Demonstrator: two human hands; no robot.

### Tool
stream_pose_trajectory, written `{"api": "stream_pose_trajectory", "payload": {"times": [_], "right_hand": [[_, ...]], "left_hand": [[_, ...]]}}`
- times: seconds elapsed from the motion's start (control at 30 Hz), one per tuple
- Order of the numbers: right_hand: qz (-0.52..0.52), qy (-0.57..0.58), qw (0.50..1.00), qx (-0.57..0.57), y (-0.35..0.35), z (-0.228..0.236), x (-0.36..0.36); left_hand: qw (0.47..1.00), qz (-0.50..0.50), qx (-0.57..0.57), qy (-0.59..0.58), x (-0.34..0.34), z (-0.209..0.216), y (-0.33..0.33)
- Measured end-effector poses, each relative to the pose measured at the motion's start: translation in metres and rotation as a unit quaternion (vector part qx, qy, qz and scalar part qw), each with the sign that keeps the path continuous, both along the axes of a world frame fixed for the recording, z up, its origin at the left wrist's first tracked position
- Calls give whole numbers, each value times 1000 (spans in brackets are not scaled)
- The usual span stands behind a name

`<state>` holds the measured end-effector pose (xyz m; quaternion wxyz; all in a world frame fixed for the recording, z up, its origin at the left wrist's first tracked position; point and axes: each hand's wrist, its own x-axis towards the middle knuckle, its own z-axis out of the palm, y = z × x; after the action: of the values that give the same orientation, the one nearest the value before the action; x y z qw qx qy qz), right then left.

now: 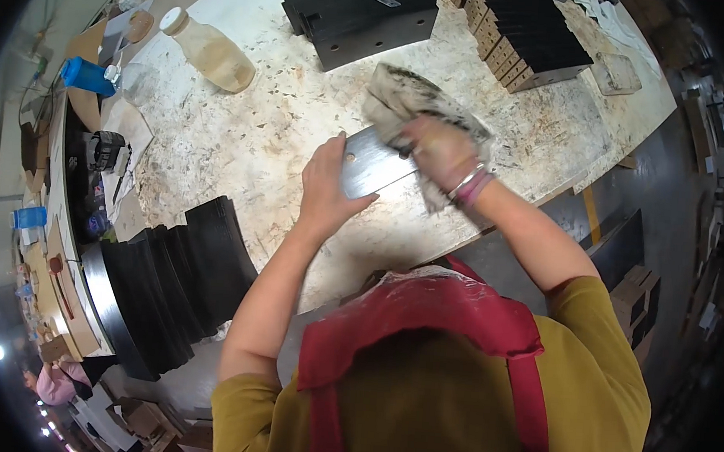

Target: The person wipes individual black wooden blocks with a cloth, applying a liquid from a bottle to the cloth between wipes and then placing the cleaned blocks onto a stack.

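A flat dark panel (373, 170) with a shiny top and a small hole lies on the stained white table. My left hand (326, 181) grips its left end, fingers along the far side and thumb at the near edge. A grey rag with black stains (404, 103) is bunched under my right hand (444, 154), which presses it onto the panel's right part. That hand is smeared by motion, and the rag hides the panel's right end.
Black panels are stacked at the back (368, 21), and another row (530, 45) stands at the far right. More black panels (170, 275) lean together at the left edge. A cloudy plastic bottle (210, 54) and a blue bottle (89, 76) stand far left. A person (61, 381) is beyond.
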<state>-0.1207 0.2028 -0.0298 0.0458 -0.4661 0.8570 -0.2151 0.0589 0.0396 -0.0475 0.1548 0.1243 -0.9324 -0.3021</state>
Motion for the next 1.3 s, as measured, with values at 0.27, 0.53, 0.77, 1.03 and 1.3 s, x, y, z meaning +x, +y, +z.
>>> {"api": "stream_pose_trajectory", "payload": {"times": [0.27, 0.53, 0.77, 1.03, 1.3], "right_hand": [[-193, -358, 888, -212, 120, 6, -137], [142, 14, 980, -141, -10, 6, 94], [-186, -42, 978, 83, 27, 8, -105], [118, 44, 992, -32, -34, 10, 59], [-196, -100, 975, 12, 15, -21, -129]], "left_hand": [[872, 28, 456, -178, -5, 50, 0], [368, 170, 902, -149, 22, 28, 18], [359, -62, 915, -171, 22, 5, 15], [798, -225, 553, -80, 26, -3, 16], [503, 52, 841, -192, 16, 20, 16]]}}
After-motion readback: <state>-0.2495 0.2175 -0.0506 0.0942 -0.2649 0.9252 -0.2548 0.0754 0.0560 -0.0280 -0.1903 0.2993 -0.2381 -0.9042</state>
